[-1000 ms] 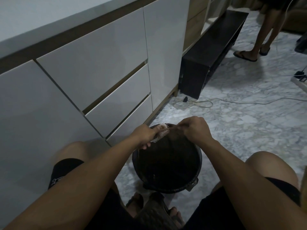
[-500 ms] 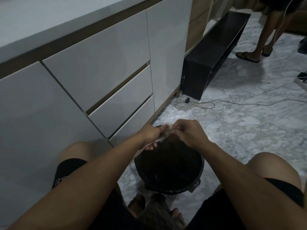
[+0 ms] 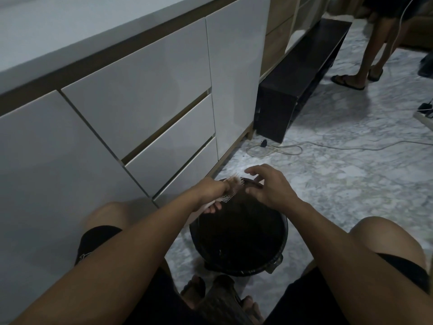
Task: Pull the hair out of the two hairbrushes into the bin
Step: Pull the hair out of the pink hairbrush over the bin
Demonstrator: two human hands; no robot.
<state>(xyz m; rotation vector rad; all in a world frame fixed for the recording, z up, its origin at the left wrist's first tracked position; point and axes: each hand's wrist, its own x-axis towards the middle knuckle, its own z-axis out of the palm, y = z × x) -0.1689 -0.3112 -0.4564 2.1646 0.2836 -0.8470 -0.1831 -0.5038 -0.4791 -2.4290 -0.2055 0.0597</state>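
Observation:
A round black bin (image 3: 280, 259) stands on the floor between my knees. My left hand (image 3: 212, 192) grips a light hairbrush (image 3: 230, 191) over the bin's far left rim, its pale bristles turned toward the right. My right hand (image 3: 269, 186) hovers just right of the brush above the bin, fingers spread and curled, thumb near the bristles. I cannot make out any hair between those fingers. Only one hairbrush is in sight.
White cabinet drawers (image 3: 145, 113) run along the left, close to my left knee. A dark low bench (image 3: 293, 87) stands beyond them, with a white cable (image 3: 276, 150) looped on the marble floor. Another person's legs in sandals (image 3: 358, 76) are at the far right.
My right hand, pinched at the bristles a moment ago, has lifted off and its fingers have spread. The left hand keeps the brush over the bin rim.

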